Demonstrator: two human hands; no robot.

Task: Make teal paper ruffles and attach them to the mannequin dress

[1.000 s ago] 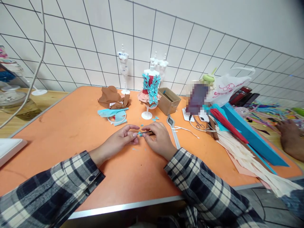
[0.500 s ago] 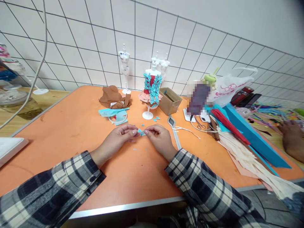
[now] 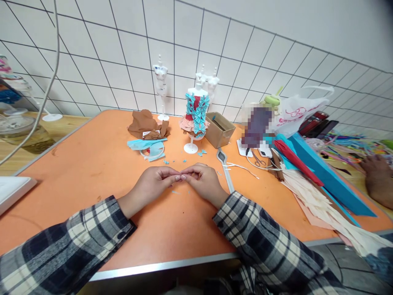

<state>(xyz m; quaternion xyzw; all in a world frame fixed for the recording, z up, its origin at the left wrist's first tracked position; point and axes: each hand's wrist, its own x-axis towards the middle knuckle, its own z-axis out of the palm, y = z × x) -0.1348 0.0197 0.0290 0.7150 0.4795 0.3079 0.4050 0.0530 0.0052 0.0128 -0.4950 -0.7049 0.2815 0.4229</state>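
My left hand (image 3: 152, 186) and my right hand (image 3: 202, 183) rest together on the orange table (image 3: 92, 164), fingertips meeting in a pinch. Whatever they pinch is hidden between the fingers. Tiny blue paper scraps (image 3: 175, 191) lie just below the fingertips. Behind the hands stands a small white mannequin (image 3: 196, 112) dressed in blue and red paper pieces over a pink skirt. More blue scraps (image 3: 201, 153) lie at its base.
Brown crumpled paper (image 3: 144, 124), a blue strip on a tape roll (image 3: 152, 149), a cardboard box (image 3: 218, 130), a craft knife (image 3: 223, 164), scissors (image 3: 257, 160) and coloured paper sheets (image 3: 319, 172) lie around. Bare mannequins (image 3: 161, 84) stand by the tiled wall. Another person's hand (image 3: 377, 180) rests at right.
The blue paper piece seen between my fingers earlier is now hidden. Both hands closed in tighter, fingertips touching, and shifted slightly toward me.
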